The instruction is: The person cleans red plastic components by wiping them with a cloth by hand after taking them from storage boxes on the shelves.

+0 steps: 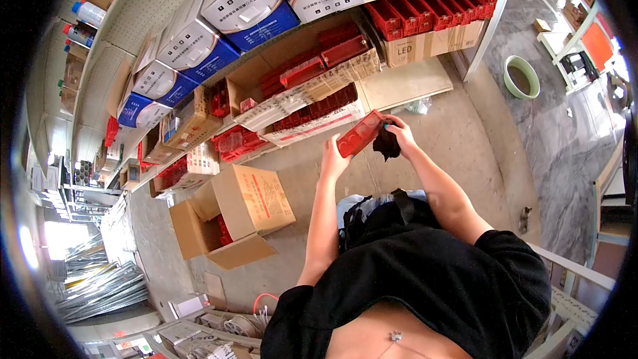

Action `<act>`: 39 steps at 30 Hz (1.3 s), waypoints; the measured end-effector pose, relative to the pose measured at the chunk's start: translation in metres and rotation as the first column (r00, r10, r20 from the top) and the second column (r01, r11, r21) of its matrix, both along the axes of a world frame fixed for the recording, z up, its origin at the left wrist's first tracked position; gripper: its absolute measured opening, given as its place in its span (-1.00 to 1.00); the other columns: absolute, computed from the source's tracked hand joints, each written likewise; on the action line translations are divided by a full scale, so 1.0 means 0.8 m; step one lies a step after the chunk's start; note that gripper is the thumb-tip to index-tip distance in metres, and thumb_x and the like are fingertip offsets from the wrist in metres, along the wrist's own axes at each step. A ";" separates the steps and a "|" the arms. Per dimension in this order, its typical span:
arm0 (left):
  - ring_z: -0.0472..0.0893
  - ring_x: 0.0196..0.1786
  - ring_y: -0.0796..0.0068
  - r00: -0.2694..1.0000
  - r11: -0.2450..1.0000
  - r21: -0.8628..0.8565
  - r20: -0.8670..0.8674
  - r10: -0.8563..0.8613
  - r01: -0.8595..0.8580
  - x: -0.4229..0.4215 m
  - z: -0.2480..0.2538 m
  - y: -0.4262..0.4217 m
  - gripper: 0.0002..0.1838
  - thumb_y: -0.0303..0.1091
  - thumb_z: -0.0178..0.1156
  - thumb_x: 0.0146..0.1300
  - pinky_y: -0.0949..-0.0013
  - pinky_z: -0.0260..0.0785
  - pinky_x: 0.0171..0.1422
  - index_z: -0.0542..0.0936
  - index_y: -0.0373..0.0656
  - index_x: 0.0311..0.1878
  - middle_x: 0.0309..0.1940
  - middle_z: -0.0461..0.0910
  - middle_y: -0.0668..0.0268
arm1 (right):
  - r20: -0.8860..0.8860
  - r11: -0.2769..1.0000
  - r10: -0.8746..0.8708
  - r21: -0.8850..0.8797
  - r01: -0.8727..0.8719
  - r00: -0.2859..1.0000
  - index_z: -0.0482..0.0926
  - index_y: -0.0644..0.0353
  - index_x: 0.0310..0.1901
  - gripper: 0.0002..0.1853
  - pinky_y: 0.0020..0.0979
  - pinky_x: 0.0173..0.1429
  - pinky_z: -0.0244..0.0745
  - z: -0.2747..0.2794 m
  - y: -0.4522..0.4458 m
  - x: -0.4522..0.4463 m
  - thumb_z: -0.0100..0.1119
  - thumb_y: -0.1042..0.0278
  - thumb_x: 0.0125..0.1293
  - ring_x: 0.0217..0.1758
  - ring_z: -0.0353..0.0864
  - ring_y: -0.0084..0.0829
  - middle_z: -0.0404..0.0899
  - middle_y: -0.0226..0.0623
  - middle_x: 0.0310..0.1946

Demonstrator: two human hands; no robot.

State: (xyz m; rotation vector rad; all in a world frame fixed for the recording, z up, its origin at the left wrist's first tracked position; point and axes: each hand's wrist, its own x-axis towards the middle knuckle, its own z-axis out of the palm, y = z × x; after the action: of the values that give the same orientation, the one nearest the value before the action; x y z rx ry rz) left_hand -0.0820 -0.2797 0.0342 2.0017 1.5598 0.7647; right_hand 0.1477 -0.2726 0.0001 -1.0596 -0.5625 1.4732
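Note:
A red box [357,136] with faint round shapes on its face is held up in front of me, tilted, over the floor. My left hand [334,159] grips its lower left end. My right hand [400,133] is at the upper right end, closed on a crumpled black cloth [387,146] that hangs beside the box. The right fingertips are partly hidden by the cloth and box. Below and to the left, an open cardboard carton [256,199] on the floor has red items [224,229] inside.
Shelving along the left carries blue-and-white boxes [249,6] and cartons of red boxes [319,63]. A carton marked LED [435,46] bears more red boxes. A green basin [520,78] stands on the floor at right. Metal strips [106,279] lie at lower left.

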 end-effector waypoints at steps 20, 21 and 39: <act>0.54 -0.27 0.22 0.891 0.972 0.191 -0.404 0.206 -0.138 0.033 -0.025 -0.014 -0.46 -0.12 0.41 -0.25 0.16 0.35 -0.16 0.44 -0.03 -0.15 -0.36 0.52 0.28 | 0.895 0.996 0.063 -0.031 -0.079 0.443 0.52 -0.04 -0.08 -0.67 -0.39 -0.07 0.46 0.042 -0.028 -0.028 0.15 0.33 0.04 -0.09 0.54 -0.32 0.55 -0.31 -0.18; 0.54 -0.25 0.23 0.892 0.976 0.167 -0.406 0.200 -0.143 0.033 -0.024 -0.017 -0.47 -0.13 0.40 -0.24 0.16 0.35 -0.16 0.44 -0.03 -0.15 -0.34 0.52 0.28 | 0.944 0.997 0.041 -0.019 -0.069 0.329 0.53 -0.08 -0.11 -0.69 -0.37 -0.10 0.47 0.043 -0.030 -0.029 0.16 0.30 0.03 -0.11 0.55 -0.28 0.55 -0.32 -0.20; 0.54 -0.28 0.38 0.889 0.955 0.273 -0.400 0.221 -0.115 0.066 -0.007 -0.037 -0.78 -0.21 0.24 -0.07 0.21 0.23 -0.15 0.52 0.03 -0.30 -0.37 0.53 0.41 | 0.976 0.866 -0.181 0.101 -0.489 -0.121 0.59 0.01 -0.40 -0.85 -0.28 -0.16 0.49 0.040 -0.018 -0.069 0.14 0.39 -0.08 -0.06 0.46 -0.35 0.45 -0.40 -0.25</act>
State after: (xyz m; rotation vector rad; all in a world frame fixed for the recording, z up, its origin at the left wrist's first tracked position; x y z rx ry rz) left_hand -0.0291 -0.3092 0.0282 2.3539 1.9945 0.6324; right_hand 0.0922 -0.2872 0.0320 -1.6307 -2.1657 0.2089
